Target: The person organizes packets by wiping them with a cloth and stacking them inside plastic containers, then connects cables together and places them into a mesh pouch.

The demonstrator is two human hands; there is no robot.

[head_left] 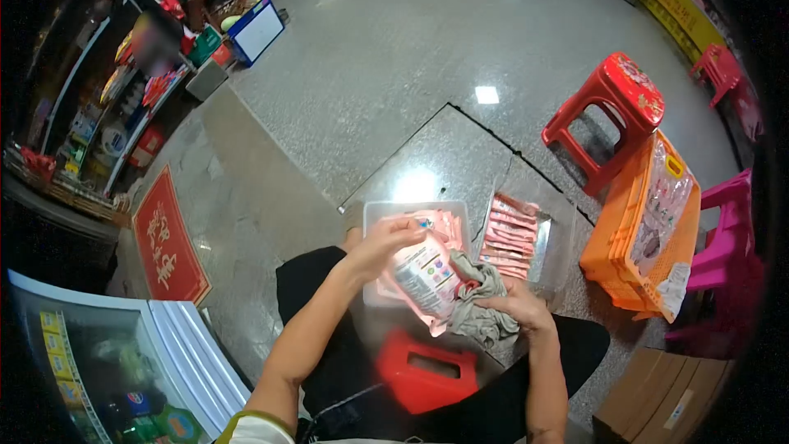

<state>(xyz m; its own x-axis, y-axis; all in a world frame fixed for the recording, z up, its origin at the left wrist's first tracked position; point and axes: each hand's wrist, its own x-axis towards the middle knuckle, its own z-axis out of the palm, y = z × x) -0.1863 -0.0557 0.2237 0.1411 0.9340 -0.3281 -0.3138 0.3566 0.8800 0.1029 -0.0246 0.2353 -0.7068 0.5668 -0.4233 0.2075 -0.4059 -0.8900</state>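
Note:
My left hand [385, 245] is closed on the top of a pink and white plastic pouch [421, 274] with printed text, holding it tilted above a clear plastic box. In my right hand [518, 306] is a crumpled grey cloth [483, 312], which touches the pouch's lower right side. Beneath the left hand, the clear box [369, 215] contains more pink packets [448, 226], partly hidden by the pouch. To its right, a second clear box [561, 234] has several pink packets [509, 236] stacked in a row.
A red plastic stool [604, 111] and stacked orange crates [612, 255] stand at the right, with a cardboard box [657, 399] nearer me. Another red stool [427, 370] is low between my legs. A glass-topped freezer [90, 345] and a red mat [170, 238] lie at left.

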